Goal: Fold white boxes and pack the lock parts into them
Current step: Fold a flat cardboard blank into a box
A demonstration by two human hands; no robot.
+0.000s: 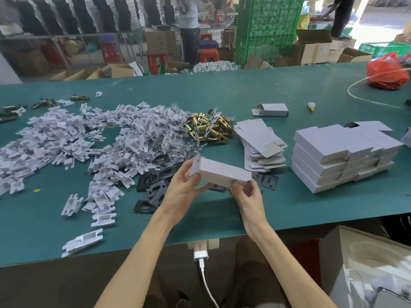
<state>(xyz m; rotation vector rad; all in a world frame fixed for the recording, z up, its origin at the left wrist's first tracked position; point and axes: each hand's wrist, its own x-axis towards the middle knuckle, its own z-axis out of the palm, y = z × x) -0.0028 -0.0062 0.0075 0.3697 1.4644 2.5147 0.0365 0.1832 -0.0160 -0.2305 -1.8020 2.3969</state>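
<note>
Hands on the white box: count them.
2. The left hand holds the white box at its left end, the right hand at its right end, above the green table.

On the table (289,207), a box (222,172) is held between the left hand (181,187) and right hand (248,196), above the plates (153,187). Inserts (66,138) spread far left, bags (164,130) behind the plates, latches (210,127) right of the bags, then flat blanks (260,145), then stacked boxes (340,154) rightmost
</note>
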